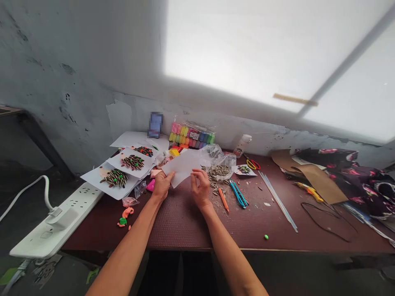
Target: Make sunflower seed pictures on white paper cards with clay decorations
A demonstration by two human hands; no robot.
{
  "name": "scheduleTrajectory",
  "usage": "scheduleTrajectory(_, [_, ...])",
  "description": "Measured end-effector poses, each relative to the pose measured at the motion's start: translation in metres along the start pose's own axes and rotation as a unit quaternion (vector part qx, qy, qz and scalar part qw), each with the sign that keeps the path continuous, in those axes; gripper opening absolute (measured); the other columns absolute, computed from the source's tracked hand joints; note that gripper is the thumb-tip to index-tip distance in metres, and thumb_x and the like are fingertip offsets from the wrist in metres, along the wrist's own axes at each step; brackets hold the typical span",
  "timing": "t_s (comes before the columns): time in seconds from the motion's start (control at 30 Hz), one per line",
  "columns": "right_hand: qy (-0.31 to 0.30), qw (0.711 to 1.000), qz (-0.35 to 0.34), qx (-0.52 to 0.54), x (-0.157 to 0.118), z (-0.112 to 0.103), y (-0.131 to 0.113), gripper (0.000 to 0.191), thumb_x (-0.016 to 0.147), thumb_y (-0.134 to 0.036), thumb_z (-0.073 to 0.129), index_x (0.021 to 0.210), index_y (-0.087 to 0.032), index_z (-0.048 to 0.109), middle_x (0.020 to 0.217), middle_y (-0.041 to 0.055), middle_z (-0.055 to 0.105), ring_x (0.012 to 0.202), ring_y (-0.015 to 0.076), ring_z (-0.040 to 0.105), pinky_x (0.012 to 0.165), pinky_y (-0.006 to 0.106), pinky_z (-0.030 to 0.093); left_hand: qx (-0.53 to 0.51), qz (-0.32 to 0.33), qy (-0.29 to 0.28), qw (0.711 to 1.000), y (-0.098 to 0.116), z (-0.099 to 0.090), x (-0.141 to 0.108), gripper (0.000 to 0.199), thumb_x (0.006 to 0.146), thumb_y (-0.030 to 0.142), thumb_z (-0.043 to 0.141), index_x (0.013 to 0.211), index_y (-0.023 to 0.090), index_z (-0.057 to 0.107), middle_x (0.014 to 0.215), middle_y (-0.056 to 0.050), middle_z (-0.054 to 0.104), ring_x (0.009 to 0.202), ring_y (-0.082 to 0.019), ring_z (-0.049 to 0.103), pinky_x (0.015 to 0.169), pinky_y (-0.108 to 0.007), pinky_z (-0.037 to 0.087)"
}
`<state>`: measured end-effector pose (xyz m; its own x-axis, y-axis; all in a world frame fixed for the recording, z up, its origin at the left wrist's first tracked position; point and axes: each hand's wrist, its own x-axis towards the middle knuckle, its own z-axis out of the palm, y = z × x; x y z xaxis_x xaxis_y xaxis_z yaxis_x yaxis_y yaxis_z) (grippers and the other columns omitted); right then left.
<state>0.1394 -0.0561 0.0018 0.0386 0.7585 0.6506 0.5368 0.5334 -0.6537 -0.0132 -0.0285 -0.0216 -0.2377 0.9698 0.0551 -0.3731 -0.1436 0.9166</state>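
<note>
A blank white sheet of paper (182, 164) is held above the dark red table, its lower left edge pinched in my left hand (162, 185). My right hand (200, 187) is at the sheet's right side, fingers curled upward and a little apart, with nothing visible between them. Behind and right of it, striped seeds (219, 174) spill from a clear plastic bag (216, 155). On the left lie white sheets with seed-covered hedgehog figures (115, 177), overlapping in a pile. A pink clay lump (150, 185) is beside my left hand.
An orange pen (224, 200), a blue cutter (238, 194), scissors (253, 164) and clear sticks (279, 201) lie to the right. Farther right is a yellow glue gun (311, 191). A power strip (58, 218) juts past the left edge. Colored clay packs (191, 136) and a phone (154, 125) stand behind.
</note>
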Motion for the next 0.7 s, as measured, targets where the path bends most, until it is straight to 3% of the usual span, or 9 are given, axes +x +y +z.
scheduleTrajectory(0.07, [0.039, 0.994, 0.098, 0.018, 0.006, -0.003, 0.011, 0.033, 0.096, -0.043, 0.046, 0.107, -0.019, 0.065, 0.114, 0.0129, 0.068, 0.103, 0.0224, 0.064, 0.092, 0.037, 0.052, -0.009, -0.008, -0.014, 1.000, 0.000, -0.002, -0.001, 0.071, 0.056, 0.060, 0.085, 0.103, 0.009, 0.072, 0.083, -0.010, 0.077, 0.086, -0.028, 0.073, 0.074, -0.038, 0.059])
scheduleTrajectory(0.17, [-0.008, 0.970, 0.213, 0.119, 0.012, -0.008, 0.030, 0.055, 0.093, -0.054, 0.045, 0.129, -0.015, 0.056, 0.120, 0.0162, 0.067, 0.098, 0.0225, 0.066, 0.079, 0.034, 0.055, 0.000, -0.026, -0.043, 0.999, 0.001, -0.002, -0.004, 0.071, 0.052, 0.061, 0.087, 0.099, 0.010, 0.073, 0.081, -0.010, 0.077, 0.082, -0.028, 0.073, 0.070, -0.037, 0.059])
scheduleTrajectory(0.23, [0.011, 0.959, 0.255, 0.125, 0.014, -0.010, 0.039, 0.063, 0.085, -0.058, 0.056, 0.130, -0.014, 0.056, 0.123, 0.0174, 0.066, 0.096, 0.0221, 0.066, 0.075, 0.032, 0.056, 0.010, -0.035, -0.059, 0.998, 0.002, -0.002, -0.007, 0.072, 0.051, 0.063, 0.087, 0.098, 0.010, 0.073, 0.081, -0.010, 0.078, 0.079, -0.027, 0.072, 0.068, -0.036, 0.058])
scheduleTrajectory(0.3, [-0.001, 0.956, 0.265, 0.130, 0.015, -0.013, 0.043, 0.058, 0.078, -0.058, 0.063, 0.118, -0.016, 0.063, 0.113, 0.0140, 0.069, 0.085, 0.0198, 0.065, 0.069, 0.029, 0.054, 0.023, -0.033, -0.065, 0.997, 0.004, -0.003, -0.009, 0.071, 0.052, 0.065, 0.085, 0.097, 0.011, 0.073, 0.083, -0.010, 0.078, 0.075, -0.025, 0.071, 0.066, -0.034, 0.057])
scheduleTrajectory(0.37, [-0.045, 0.956, 0.253, 0.140, 0.014, -0.018, 0.043, 0.043, 0.078, -0.055, 0.062, 0.096, -0.016, 0.067, 0.090, 0.0073, 0.071, 0.072, 0.0170, 0.061, 0.062, 0.026, 0.050, 0.046, -0.018, -0.058, 0.997, 0.005, -0.004, -0.010, 0.065, 0.055, 0.064, 0.083, 0.093, 0.013, 0.072, 0.081, -0.008, 0.077, 0.071, -0.023, 0.069, 0.063, -0.031, 0.055])
scheduleTrajectory(0.47, [-0.073, 0.964, 0.233, 0.103, 0.008, -0.026, 0.037, 0.028, 0.080, -0.044, 0.057, 0.076, -0.017, 0.064, 0.068, 0.0001, 0.063, 0.061, 0.0137, 0.053, 0.057, 0.023, 0.042, 0.099, 0.017, -0.035, 0.994, 0.003, -0.008, -0.010, 0.053, 0.064, 0.059, 0.078, 0.091, 0.014, 0.070, 0.075, -0.005, 0.074, 0.064, -0.020, 0.065, 0.058, -0.028, 0.051])
scheduleTrajectory(0.6, [-0.148, 0.960, 0.238, -0.012, -0.005, -0.037, 0.027, 0.016, 0.079, -0.031, 0.056, 0.068, -0.019, 0.059, 0.063, -0.0021, 0.058, 0.060, 0.0129, 0.050, 0.056, 0.022, 0.035, 0.223, 0.082, 0.008, 0.971, -0.004, -0.013, -0.008, 0.037, 0.080, 0.044, 0.066, 0.102, 0.014, 0.067, 0.065, 0.000, 0.066, 0.055, -0.016, 0.058, 0.055, -0.026, 0.046])
scheduleTrajectory(0.7, [-0.207, 0.941, 0.249, -0.092, -0.011, -0.045, 0.018, 0.012, 0.079, -0.022, 0.055, 0.069, -0.019, 0.059, 0.065, -0.0013, 0.060, 0.063, 0.0134, 0.052, 0.057, 0.022, 0.033, 0.339, 0.137, 0.021, 0.930, -0.008, -0.014, -0.008, 0.029, 0.082, 0.026, 0.060, 0.108, 0.014, 0.066, 0.078, -0.003, 0.067, 0.060, -0.016, 0.059, 0.065, -0.030, 0.051])
